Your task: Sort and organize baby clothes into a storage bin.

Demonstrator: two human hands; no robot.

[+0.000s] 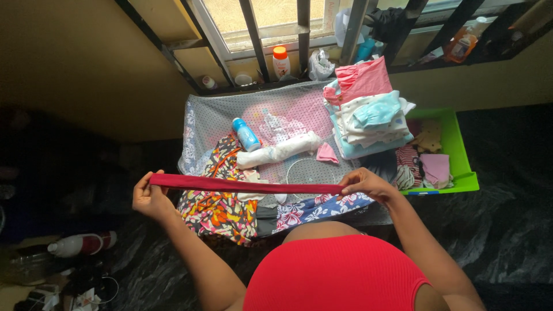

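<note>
Across the middle of the frame one dark red strip of cloth [245,185] is stretched taut between two hands. The left hand [148,197], at centre left, is closed around one end of the strip, fingers curled over it. The right hand [364,183], right of centre, pinches the other end between thumb and fingertips.

Behind the strip, in the centre, lies one dotted grey-and-pink mat [276,112]. On it rest one blue bottle [246,134], one rolled white cloth [279,152] just beside the bottle, and one small pink piece [326,153] near the roll's right end. One bright floral garment [222,203] lies under the strip at lower centre left.

At upper right of the mat stands one stack of folded baby clothes [368,112], pink on top, pale blue and white below. To its right sits one green bin [461,151] holding more small clothes; their number cannot be told.

On the window sill at the top stands one white bottle with an orange cap [280,61].
</note>
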